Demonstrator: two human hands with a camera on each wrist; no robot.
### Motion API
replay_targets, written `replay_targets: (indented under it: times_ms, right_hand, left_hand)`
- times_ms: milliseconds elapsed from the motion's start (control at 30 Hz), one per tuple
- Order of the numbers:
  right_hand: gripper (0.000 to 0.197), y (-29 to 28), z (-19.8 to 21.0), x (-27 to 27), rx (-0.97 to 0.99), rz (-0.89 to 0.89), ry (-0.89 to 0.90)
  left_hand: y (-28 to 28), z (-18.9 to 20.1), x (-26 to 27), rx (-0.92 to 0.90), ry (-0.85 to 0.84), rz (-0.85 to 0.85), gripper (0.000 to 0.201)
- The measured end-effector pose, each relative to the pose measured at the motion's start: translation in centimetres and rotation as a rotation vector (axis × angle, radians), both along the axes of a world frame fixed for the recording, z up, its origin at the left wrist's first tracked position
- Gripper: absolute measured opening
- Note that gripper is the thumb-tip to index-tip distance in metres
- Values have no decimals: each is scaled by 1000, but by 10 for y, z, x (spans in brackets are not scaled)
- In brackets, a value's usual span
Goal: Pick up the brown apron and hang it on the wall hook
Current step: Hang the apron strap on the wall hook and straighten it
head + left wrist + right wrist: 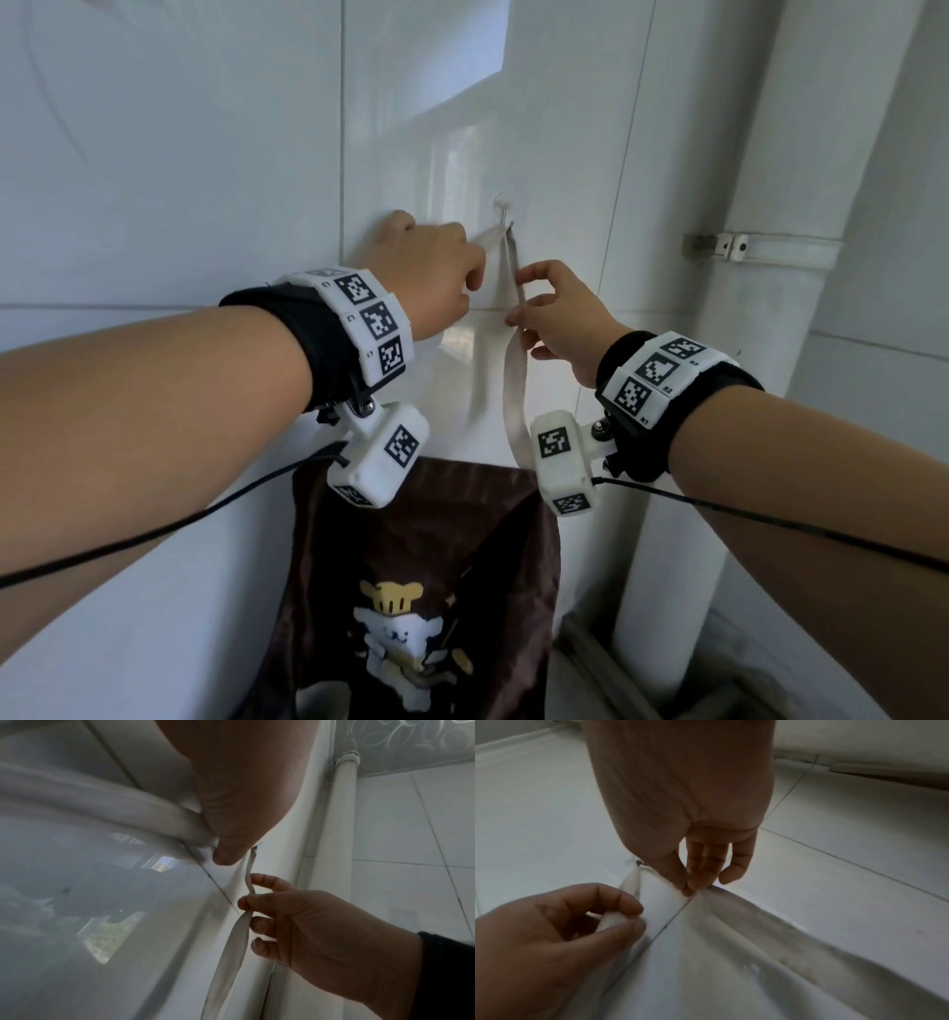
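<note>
1. Brown apron (pixel 426 580) hanging flat against the white tiled wall (pixel 179 154), cartoon print facing out, well below the wall hook (pixel 502 201).
2. Pale neck strap (pixel 513 390) looped up over that hook, one side running off to each hand.
3. Left hand (pixel 436 267) up beside the hook on its left, fingers curled round the strap's left run, knuckles close to the tile.
4. Right hand (pixel 560 313) just below and right of the hook, pinching the strap's right run between thumb and forefinger; other fingers loosely bent.
5. Over on the right, white pipe (pixel 683 360) running down the wall, clamped with a bracket (pixel 719 245).
6. Marker-covered wristbands on both wrists, black cables trailing off.
</note>
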State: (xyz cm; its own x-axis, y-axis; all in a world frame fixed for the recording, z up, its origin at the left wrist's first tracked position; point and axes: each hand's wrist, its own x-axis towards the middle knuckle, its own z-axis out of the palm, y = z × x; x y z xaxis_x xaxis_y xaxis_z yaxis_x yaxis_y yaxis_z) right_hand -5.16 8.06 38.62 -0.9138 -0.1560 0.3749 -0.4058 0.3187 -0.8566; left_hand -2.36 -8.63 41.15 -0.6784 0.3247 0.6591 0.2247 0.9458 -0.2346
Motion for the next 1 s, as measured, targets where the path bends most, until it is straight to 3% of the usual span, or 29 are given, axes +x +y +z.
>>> replay_targets:
  times_ms: [200,367,467,533,667,733,800,866,933,1000]
  right_hand:
    - [75,0,-52,17,39,0,-75]
    - [77,4,-87,41,69,12,-141]
    - [82,9,-103,55,71,-47,-111]
    - [92,14,-119,66,55,-157,-54]
    - [109,20,-166,107,-87,-247,-114]
    - [97,18,-198,127,-182,-180,-276]
    - [59,12,-227,149,-254,-89,-444]
    - [41,4,-245,167,-265,-49,-537]
    - [36,-5,-254,181,-308,-28,-642]
    - [28,-17,-264,193,-277,-12,-751]
  left_hand:
    - [-13,-35,16,106,-69,-148,20]
    - [-26,-63,34,271,-265,-226,25]
    - [-26,-74,52,338,-500,-182,42]
    - [-29,-84,62,291,-648,-126,50]
    - [-32,-101,78,183,-727,-50,34]
    - [-31,-106,86,209,-710,-54,31]
    - [-29,-111,98,250,-719,-71,33]
    - [-31,-115,107,280,-737,-84,38]
    - [-34,-119,116,304,-748,-67,53]
    - [-39,-122,124,343,-747,-65,80]
